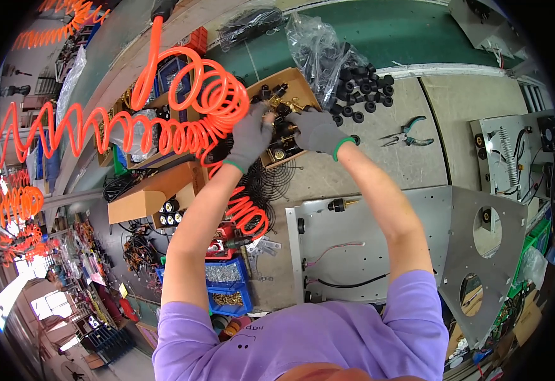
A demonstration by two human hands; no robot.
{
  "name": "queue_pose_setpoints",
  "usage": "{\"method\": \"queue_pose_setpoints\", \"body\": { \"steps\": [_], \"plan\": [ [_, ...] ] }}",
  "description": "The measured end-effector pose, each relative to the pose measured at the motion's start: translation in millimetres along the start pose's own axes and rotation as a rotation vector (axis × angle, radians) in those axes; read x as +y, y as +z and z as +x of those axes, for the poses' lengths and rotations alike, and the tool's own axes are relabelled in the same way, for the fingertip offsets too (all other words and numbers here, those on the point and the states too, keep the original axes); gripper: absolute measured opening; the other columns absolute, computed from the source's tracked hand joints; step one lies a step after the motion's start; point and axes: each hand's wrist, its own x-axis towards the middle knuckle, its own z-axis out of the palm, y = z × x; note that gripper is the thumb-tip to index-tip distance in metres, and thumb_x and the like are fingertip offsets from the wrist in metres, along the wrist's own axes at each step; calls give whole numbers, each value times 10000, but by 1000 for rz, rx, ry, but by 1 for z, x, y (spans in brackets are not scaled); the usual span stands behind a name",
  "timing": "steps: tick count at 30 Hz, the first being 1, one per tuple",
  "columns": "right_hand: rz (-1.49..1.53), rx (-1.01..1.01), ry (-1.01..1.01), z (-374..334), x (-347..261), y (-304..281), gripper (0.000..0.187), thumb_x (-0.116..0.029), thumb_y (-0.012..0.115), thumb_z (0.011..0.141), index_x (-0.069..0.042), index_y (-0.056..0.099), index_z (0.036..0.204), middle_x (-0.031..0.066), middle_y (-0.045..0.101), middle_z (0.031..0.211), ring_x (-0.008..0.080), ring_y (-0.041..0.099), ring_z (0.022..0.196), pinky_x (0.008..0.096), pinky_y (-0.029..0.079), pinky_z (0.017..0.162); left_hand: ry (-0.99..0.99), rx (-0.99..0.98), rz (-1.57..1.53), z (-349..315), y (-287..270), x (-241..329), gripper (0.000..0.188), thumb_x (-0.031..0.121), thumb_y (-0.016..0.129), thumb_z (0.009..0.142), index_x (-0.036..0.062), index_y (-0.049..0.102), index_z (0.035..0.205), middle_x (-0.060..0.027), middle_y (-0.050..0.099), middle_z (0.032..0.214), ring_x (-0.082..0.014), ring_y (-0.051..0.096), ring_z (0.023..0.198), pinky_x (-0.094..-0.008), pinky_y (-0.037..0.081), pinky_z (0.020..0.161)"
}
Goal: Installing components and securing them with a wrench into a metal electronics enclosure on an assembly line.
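Both of my hands, in grey knit gloves with green cuffs, are at an open cardboard box (304,86) holding several black fittings with brass ends (278,154). At the box's left side, my left hand (250,141) has its fingers curled in among the fittings. My right hand (318,132) reaches over the right edge, fingers bent together and pointing inward. Whatever either hand grips is too small and covered to make out. Closer to me lies a grey metal panel (379,219), with one black-and-brass fitting (339,204) on it.
Orange coiled air hoses (182,136) hang across the left. Black caps (360,89) spill from a plastic bag (315,47) behind the box. Pliers (409,134) lie on the right. Blue bins (228,298) of small hardware, a second carton (153,193) and black wire grilles (277,181) are nearby.
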Motion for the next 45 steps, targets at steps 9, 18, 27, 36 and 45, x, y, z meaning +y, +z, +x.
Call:
{"method": "queue_pose_setpoints", "body": {
  "steps": [9, 18, 27, 36, 45],
  "plan": [
    [14, 290, -168, 62, 7, -9, 523, -98, 551, 727, -183, 500, 1240, 60, 491, 1252, 257, 454, 1168, 390, 412, 920, -392, -340, 416, 72, -7, -34, 369, 102, 494, 763, 69, 576, 1121, -219, 574, 1113, -363, 562, 1025, -424, 456, 867],
    [-267, 140, -55, 106, -11, -3, 386, -238, 511, 816, -161, 557, 1191, 85, 507, 1220, 247, 469, 1144, 437, 376, 872, -205, -437, -30, 74, -11, -88, 351, 243, 529, 811, 32, 605, 1082, -230, 595, 1083, -320, 556, 1055, -384, 422, 893],
    [-327, -12, 12, 78, 11, -21, 388, -306, 511, 805, -136, 602, 1141, 84, 536, 1202, 243, 451, 1172, 429, 371, 894, -95, -572, 430, 40, -10, -38, 495, 251, 664, 753, 43, 480, 1162, -208, 590, 1036, -377, 513, 1043, -436, 405, 885],
    [-31, 82, 57, 57, 32, -28, 341, -299, 538, 836, -140, 587, 1133, 104, 557, 1152, 263, 532, 1084, 377, 442, 885, -218, -253, 113, 22, -17, -70, 342, 285, 555, 854, 60, 524, 1110, -201, 583, 1008, -367, 546, 986, -427, 431, 832],
    [485, 429, -95, -29, 40, -8, 252, -235, 553, 825, -109, 623, 1032, 117, 617, 905, 285, 589, 880, 378, 462, 776, -96, -64, -84, -17, -11, -35, 326, 279, 618, 799, 128, 592, 1086, -130, 596, 1023, -326, 562, 982, -385, 446, 828]
  ]
}}
